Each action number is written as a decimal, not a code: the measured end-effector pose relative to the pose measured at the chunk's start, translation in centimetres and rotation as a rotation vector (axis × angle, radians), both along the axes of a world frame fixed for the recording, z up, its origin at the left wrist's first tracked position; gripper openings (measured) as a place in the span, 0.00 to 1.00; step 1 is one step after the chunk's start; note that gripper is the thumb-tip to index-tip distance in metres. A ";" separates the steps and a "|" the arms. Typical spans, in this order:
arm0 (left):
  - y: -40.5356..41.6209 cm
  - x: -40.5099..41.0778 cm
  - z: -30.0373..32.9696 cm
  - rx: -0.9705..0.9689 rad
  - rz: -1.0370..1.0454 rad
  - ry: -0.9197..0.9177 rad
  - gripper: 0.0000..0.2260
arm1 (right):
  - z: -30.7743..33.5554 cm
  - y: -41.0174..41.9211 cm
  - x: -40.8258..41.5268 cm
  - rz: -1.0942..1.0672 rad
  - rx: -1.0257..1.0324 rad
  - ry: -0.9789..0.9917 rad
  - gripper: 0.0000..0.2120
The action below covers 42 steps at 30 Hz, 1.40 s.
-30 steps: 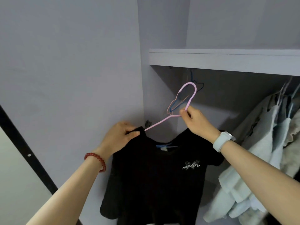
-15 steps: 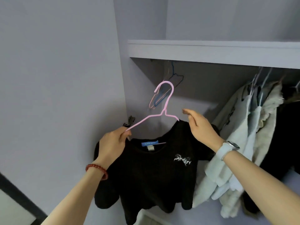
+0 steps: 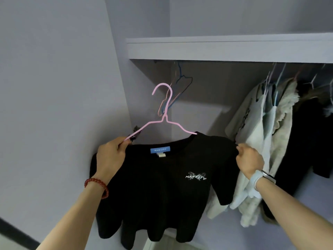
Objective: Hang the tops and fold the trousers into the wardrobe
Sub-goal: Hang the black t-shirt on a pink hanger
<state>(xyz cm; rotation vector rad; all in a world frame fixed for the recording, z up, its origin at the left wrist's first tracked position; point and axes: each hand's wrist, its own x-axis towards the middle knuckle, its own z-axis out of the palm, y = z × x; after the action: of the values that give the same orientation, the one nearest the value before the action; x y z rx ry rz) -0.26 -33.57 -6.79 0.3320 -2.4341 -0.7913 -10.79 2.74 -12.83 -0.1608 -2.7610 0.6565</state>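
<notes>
Item: black T-shirt on pink hanger — held before the wardrobe, front toward me, shoulders running left-right, hook up. My left hand pinches hanger arm and shoulder; my right hand pinches the other shoulder — below shelf.

Open rail gap beside hung clothes

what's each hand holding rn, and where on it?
Left hand grips the pink hanger's left arm end, at the shirt's shoulder. Right hand pinches the black T-shirt's right shoulder seam.
</notes>
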 end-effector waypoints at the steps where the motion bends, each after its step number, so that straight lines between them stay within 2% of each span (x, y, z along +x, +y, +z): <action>1: 0.3 -0.3 -0.3 0.008 -0.024 0.011 0.09 | -0.2 0.3 0.3 -0.009 0.075 -0.084 0.12; 3: 0.6 -0.7 -0.8 0.023 -0.080 0.005 0.08 | 0.0 0.4 1.1 0.049 0.142 -0.126 0.21; 5: 0.8 -1.1 -1.1 0.024 -0.136 -0.010 0.07 | 0.4 0.6 1.7 0.247 0.139 0.021 0.27; 6: 0.9 -1.3 -1.3 0.011 -0.159 -0.016 0.07 | 0.6 0.5 1.9 0.365 0.182 0.061 0.26; 8: 1.5 -1.9 -1.4 -0.017 -0.198 -0.015 0.07 | 0.6 0.5 2.1 0.506 0.268 0.017 0.23; 10: 2.5 -2.6 -1.5 -0.020 -0.221 -0.015 0.08 | 0.1 0.7 2.1 0.538 0.331 -0.018 0.19; 13: 3.8 -3.8 -1.9 -0.072 -0.279 -0.027 0.12 | -0.8 1.4 2.6 0.575 0.335 0.063 0.18; 16: 5.3 -5.7 -2.4 -0.129 -0.362 -0.012 0.14 | -0.9 2.8 3.2 0.559 0.342 0.192 0.16; 19: 6.9 -7.8 -2.4 -0.153 -0.449 0.032 0.09 | -0.1 4.5 3.8 0.483 0.367 0.188 0.09; 21: 7.7 -9.0 -2.3 -0.152 -0.491 0.067 0.08 | 0.3 5.5 4.2 0.426 0.366 0.206 0.08; 25: 8.2 -11.5 -1.9 -0.093 -0.440 0.108 0.08 | 1.5 7.3 5.0 0.272 0.344 0.242 0.03; 31: 10.2 -14.3 -1.6 -0.086 -0.494 0.127 0.10 | 2.6 7.5 6.6 0.236 0.320 0.039 0.12; 35: 11.6 -16.0 -0.3 -0.058 -0.544 0.037 0.10 | 3.2 6.5 7.0 0.285 0.529 0.145 0.21; 37: 12.3 -16.6 0.6 -0.083 -0.558 0.025 0.11 | 3.9 6.1 6.7 0.213 0.541 0.221 0.17; 40: 13.3 -17.4 1.8 -0.215 -0.548 -0.001 0.20 | 5.1 3.7 6.3 0.078 0.427 0.293 0.13; 42: 14.1 -17.3 3.1 -0.303 -0.501 0.042 0.24 | 5.8 1.8 5.4 -0.016 0.384 0.192 0.14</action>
<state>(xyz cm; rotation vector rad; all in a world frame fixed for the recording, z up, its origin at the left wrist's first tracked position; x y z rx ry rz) -17.58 -19.47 -3.71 -0.4206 -2.5768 -0.5990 -5.42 4.51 -7.06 -0.0331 -2.6342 0.1208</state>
